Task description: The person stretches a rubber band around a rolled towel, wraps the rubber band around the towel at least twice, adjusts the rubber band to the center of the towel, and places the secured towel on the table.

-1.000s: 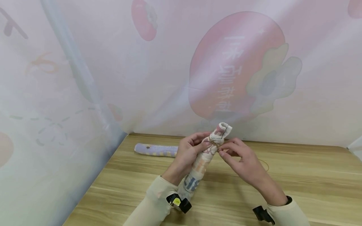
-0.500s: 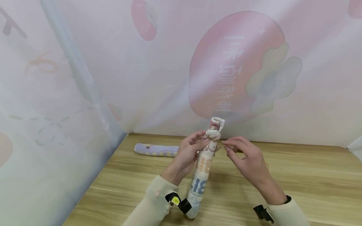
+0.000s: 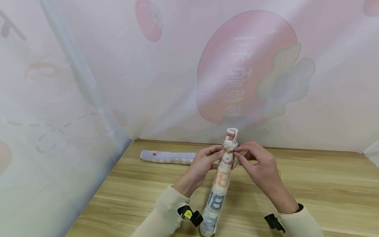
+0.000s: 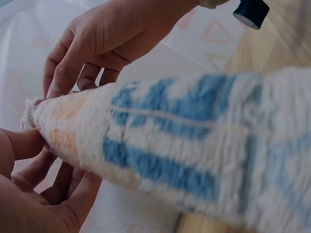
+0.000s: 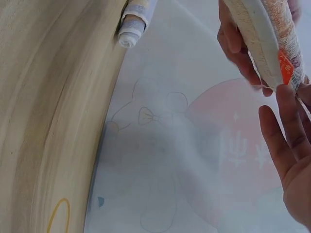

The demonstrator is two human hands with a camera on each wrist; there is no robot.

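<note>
Left of both hands, a second rolled towel in lilac and yellow lies flat on the wooden table, well apart from the work. Next comes the left hand, its fingers curled and its fingertips pinching the neck of the rolled towel from the left. That towel stands between the two hands, nearly upright, its long axis running from its foot on the table near the person up to the cinched top; both hands meet it at the same height, neither nearer than the other. On its far side the right hand pinches the same neck with thumb and forefinger. Half a second earlier that hand hung just off the towel with its fingers loose, and the roll leaned a little more. A thin yellow loop lies on the table right of the right hand.
</note>
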